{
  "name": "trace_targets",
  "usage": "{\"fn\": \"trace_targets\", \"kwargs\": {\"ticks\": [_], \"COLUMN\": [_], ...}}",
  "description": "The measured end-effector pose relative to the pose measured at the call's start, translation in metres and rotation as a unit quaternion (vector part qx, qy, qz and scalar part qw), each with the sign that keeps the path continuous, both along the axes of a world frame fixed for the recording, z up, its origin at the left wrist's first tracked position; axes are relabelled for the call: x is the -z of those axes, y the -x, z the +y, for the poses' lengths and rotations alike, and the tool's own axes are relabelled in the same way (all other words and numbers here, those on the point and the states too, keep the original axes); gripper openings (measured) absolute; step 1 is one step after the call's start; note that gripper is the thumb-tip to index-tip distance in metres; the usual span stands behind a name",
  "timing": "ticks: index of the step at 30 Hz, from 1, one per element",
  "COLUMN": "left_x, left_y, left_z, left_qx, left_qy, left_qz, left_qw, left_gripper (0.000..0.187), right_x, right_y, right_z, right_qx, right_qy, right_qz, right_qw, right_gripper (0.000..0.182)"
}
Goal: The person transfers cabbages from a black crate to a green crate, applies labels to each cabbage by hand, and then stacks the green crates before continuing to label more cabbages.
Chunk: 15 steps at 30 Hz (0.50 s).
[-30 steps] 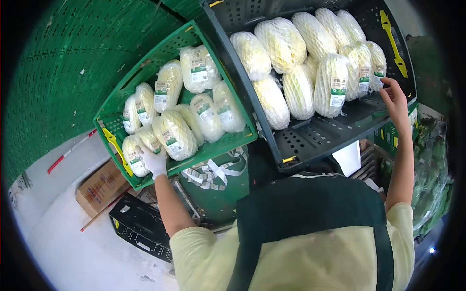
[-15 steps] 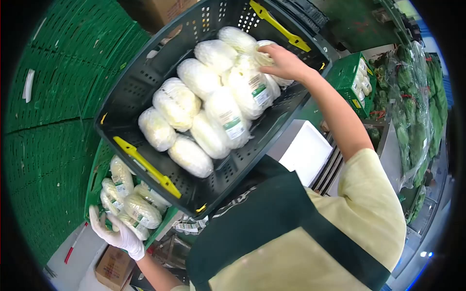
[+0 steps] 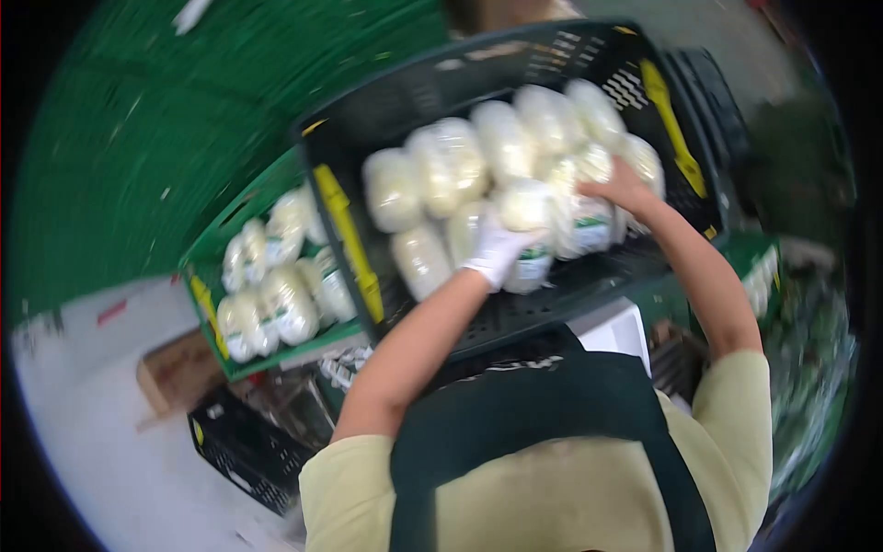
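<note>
In the head view, a large black crate (image 3: 478,336) with yellow handles holds several pale, film-wrapped napa cabbages (image 3: 455,166), some with green-and-white labels. My left hand (image 3: 498,248), in a white glove, is closed around the side of one napa cabbage (image 3: 527,207) near the crate's front side. Bare, my right hand (image 3: 627,190) reaches into the right part of the crate. Its fingers curl against a labelled cabbage (image 3: 589,221), and their tips are blurred. The undersides of the cabbages are hidden.
A green crate (image 3: 241,368) of wrapped cabbages sits at the left, below a wall of green crates (image 3: 120,184). Lower left are a cardboard box (image 3: 170,373) and another black crate (image 3: 244,446). A white foam box (image 3: 621,336) and leafy greens (image 3: 809,377) are at the right.
My left hand has moved from beside the green crate into the black crate, onto a cabbage. My right hand stays on the cabbages at the right. The view has turned.
</note>
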<state>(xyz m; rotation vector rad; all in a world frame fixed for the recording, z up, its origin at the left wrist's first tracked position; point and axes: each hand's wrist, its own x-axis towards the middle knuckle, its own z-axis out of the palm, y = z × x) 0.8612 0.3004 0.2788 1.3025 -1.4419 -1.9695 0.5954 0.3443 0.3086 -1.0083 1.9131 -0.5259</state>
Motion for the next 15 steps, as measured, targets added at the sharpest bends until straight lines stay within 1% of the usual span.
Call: {"fn": "trace_targets", "kwargs": {"ticks": [1, 2, 3, 4, 5, 6, 7, 8, 9, 10, 11, 12, 13, 14, 15], "left_x": [-0.006, -0.012, -0.026, -0.046, -0.076, -0.108, -0.136, -0.155, -0.183, -0.211, -0.209, -0.207, -0.21, -0.207, -0.201], "left_y": [-0.003, -0.006, -0.01, -0.016, -0.031, -0.049, -0.076, -0.114, -0.164, -0.214, -0.261, -0.307, -0.342, -0.381, -0.42], "left_z": [0.002, 0.005, 0.003, -0.001, -0.011, -0.021, -0.031, -0.042, -0.049, -0.057, -0.059, -0.061, -0.074, -0.086, -0.095], "left_qx": [-0.019, -0.033, -0.064, -0.091, -0.111, -0.132, -0.148, -0.142, -0.152, -0.162, -0.25, -0.331, -0.416, -0.47, -0.477], "left_qy": [0.069, 0.137, 0.162, 0.186, 0.153, 0.164, 0.175, 0.174, 0.127, 0.08, 0.104, 0.135, 0.181, 0.209, 0.204], "left_qz": [-0.026, -0.048, -0.035, -0.019, 0.045, 0.094, 0.145, 0.136, 0.116, 0.096, 0.128, 0.155, 0.172, 0.16, 0.169], "left_qw": [0.997, 0.989, 0.984, 0.978, 0.981, 0.973, 0.963, 0.965, 0.973, 0.979, 0.954, 0.921, 0.874, 0.843, 0.838], "left_gripper": [0.069, 0.069, 0.076, 0.083, 0.083, 0.083, 0.084, 0.081, 0.078, 0.076, 0.074, 0.078, 0.078, 0.074, 0.072], "right_x": [-0.014, -0.028, -0.045, -0.074, -0.105, -0.141, -0.168, -0.195, -0.207, -0.217, -0.223, -0.214, -0.201, -0.171, -0.167], "right_y": [-0.011, -0.015, -0.016, -0.024, -0.038, -0.057, -0.072, -0.098, -0.127, -0.159, -0.202, -0.245, -0.288, -0.329, -0.369], "right_z": [0.001, 0.0, -0.005, -0.012, -0.024, -0.038, -0.051, -0.066, -0.082, -0.098, -0.113, -0.128, -0.139, -0.151, -0.162], "right_qx": [0.018, 0.019, 0.007, 0.02, 0.041, 0.048, 0.012, -0.035, -0.079, -0.125, -0.139, -0.159, -0.165, -0.161, -0.17], "right_qy": [0.0, 0.056, 0.085, 0.168, 0.211, 0.239, 0.242, 0.241, 0.257, 0.243, 0.251, 0.26, 0.258, 0.304, 0.291], "right_qz": [0.131, 0.146, 0.161, 0.1, -0.001, -0.076, -0.101, -0.113, -0.125, -0.182, -0.182, -0.184, -0.15, -0.039, 0.008], "right_qw": [0.991, 0.988, 0.983, 0.98, 0.977, 0.967, 0.965, 0.963, 0.955, 0.945, 0.94, 0.935, 0.94, 0.938, 0.942], "right_gripper": [0.09, 0.09, 0.081, 0.073, 0.072, 0.076, 0.08, 0.079, 0.077, 0.066, 0.062, 0.062, 0.068, 0.075, 0.076]}}
